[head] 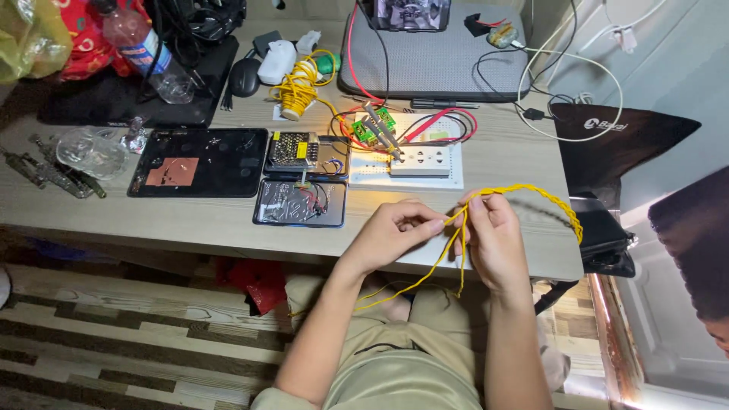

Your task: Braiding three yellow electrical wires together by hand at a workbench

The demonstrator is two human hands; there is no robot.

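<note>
Hands meet at the counter (228, 220) edge, both pinched on the yellow twisted wire (547, 199); left hand (391, 231) grips loose strands, right hand (493, 239) the twist's start; braided length arcs rightward, tails drop toward the lap.

1. The left hand (395, 231) and right hand (492, 237) were side by side over the near edge of the desk (190, 216), both pinching the twisted wire (543, 196), which arced to the right.
2. Behind the hands lay the socket strip (420, 161) on a board (406, 176).
3. Left of that board sat the power supply (295, 149), with a tablet (199, 162) farther left (flat on the desk).
4. The wire coil (298, 86) lay behind the power supply, left of the laptop (434, 61).
5. The bottle (146, 47) lay at the far left corner.
</note>
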